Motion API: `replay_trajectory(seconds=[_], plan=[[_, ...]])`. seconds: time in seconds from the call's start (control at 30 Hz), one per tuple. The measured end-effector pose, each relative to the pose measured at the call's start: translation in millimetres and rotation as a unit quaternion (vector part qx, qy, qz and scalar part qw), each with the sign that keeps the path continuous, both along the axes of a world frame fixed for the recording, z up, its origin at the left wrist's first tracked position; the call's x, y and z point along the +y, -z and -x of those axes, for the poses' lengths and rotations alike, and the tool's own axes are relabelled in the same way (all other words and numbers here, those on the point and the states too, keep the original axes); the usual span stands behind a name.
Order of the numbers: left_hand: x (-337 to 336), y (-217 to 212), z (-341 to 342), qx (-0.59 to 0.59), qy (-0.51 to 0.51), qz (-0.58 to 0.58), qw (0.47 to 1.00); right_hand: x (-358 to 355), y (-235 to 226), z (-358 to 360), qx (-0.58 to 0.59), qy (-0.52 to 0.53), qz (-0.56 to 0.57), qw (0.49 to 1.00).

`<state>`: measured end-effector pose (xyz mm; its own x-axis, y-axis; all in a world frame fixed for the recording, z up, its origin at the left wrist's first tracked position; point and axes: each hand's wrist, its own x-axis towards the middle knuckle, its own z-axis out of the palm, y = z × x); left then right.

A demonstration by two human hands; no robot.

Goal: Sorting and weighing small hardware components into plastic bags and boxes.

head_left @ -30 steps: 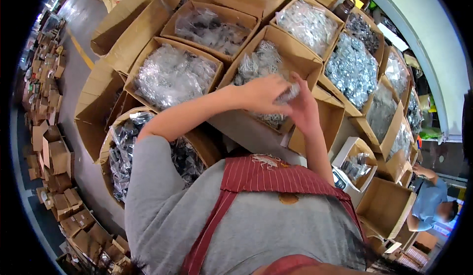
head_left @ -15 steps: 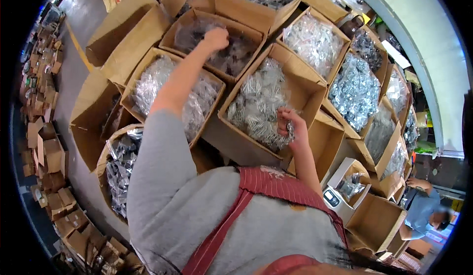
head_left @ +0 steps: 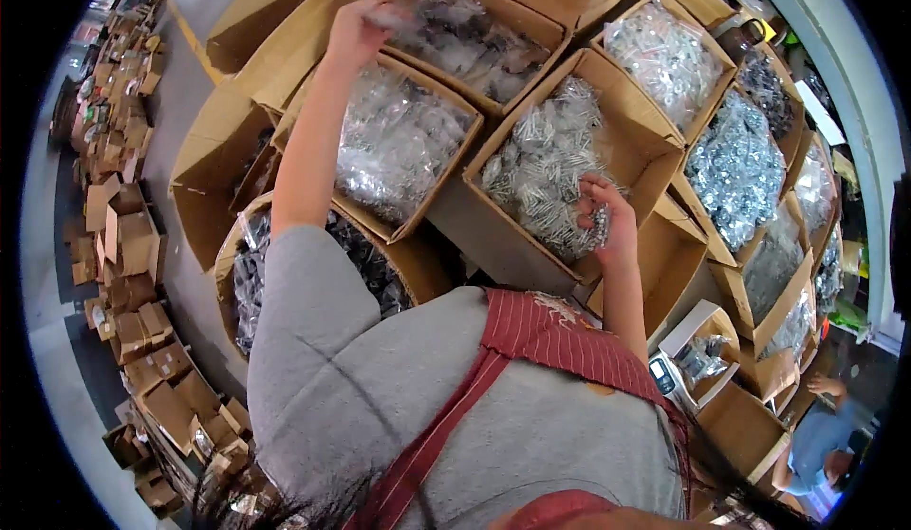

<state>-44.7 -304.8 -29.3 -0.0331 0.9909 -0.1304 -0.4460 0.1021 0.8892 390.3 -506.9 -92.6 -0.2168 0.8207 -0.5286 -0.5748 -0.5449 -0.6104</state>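
Observation:
My left hand [head_left: 359,29] is up at the left corner of a carton [head_left: 560,41] of clear bags with dark parts. Its fingers are closed on a small clear plastic bag [head_left: 391,19], blurred by motion. My right hand [head_left: 612,222] is held over the near right part of a carton [head_left: 655,165] full of bagged screws [head_left: 550,141]. Curled fingers there grip a small bundle of shiny metal pieces [head_left: 600,224], whose exact kind I cannot make out. Beneath my left forearm stands a carton of clear bags [head_left: 408,141] with silvery contents.
More open cartons hold pale bagged parts [head_left: 664,60] and bluish metal parts [head_left: 735,169] on the right. A white device with a small screen [head_left: 662,374] sits by a small white box [head_left: 707,326]. Another person [head_left: 821,445] is at lower right. Stacked cartons [head_left: 133,236] line the left.
My left hand has lifted out of the carton of dark parts and moved left with a clear bag. My right hand keeps its grip over the screws. The whole view has shifted.

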Motion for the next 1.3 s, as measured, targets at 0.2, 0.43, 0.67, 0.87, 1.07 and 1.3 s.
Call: replay_trajectory(seconds=[0.2, 0.43, 0.67, 0.87, 1.07, 1.3], plan=[[-80.2, -18.4, -15.8, 0.600, 0.021, 0.052, 0.798, -0.5, -1.3, 5.6, -0.033, 0.015, -0.022, 0.999], [-129.1, -6.9, -2.9, 0.833, -0.022, -0.016, 0.552, -11.4, -2.1, 3.5, -0.059, -0.007, -0.063, 0.996], [-167.3, -41.3, 14.6, 0.548, -0.160, -0.072, 0.818, -57.7, -48.9, -19.5, 0.006, 0.020, -0.107, 0.994], [-206.5, -67.7, -99.2, -0.052, 0.022, 0.071, 0.996, -125.4, -53.1, -100.0, 0.232, 0.067, -0.092, 0.966], [-266.3, -52.4, -300.3, -0.021, 0.295, 0.106, 0.949, -219.9, -71.5, -200.2, 0.136, 0.223, -0.137, 0.956], [-348.0, -29.7, -549.0, -0.013, 0.481, 0.001, 0.876, -273.4, -76.4, -287.7, -0.380, 0.475, -0.268, 0.747]])
